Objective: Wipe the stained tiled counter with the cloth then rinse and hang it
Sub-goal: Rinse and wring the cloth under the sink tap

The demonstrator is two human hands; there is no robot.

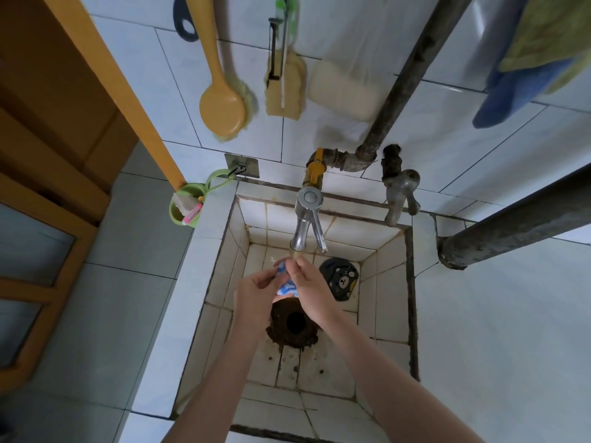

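Note:
A small blue and white cloth (285,286) is bunched between both my hands, low inside the tiled sink (388,282) and just under the chrome tap (305,219). My left hand (256,292) grips the cloth from the left. My right hand (308,287) pinches its top edge directly below the spout. Most of the cloth is hidden by my fingers. Whether water is running I cannot tell.
A rusty drain hole (295,322) lies below my hands, a black bear-face plug (340,278) to their right. An old tap (399,193), pipes (412,68), hanging brushes (224,107), sponges (284,87) and towels (524,78) line the wall. A green cup (185,206) hangs from a hook (240,169) at the left.

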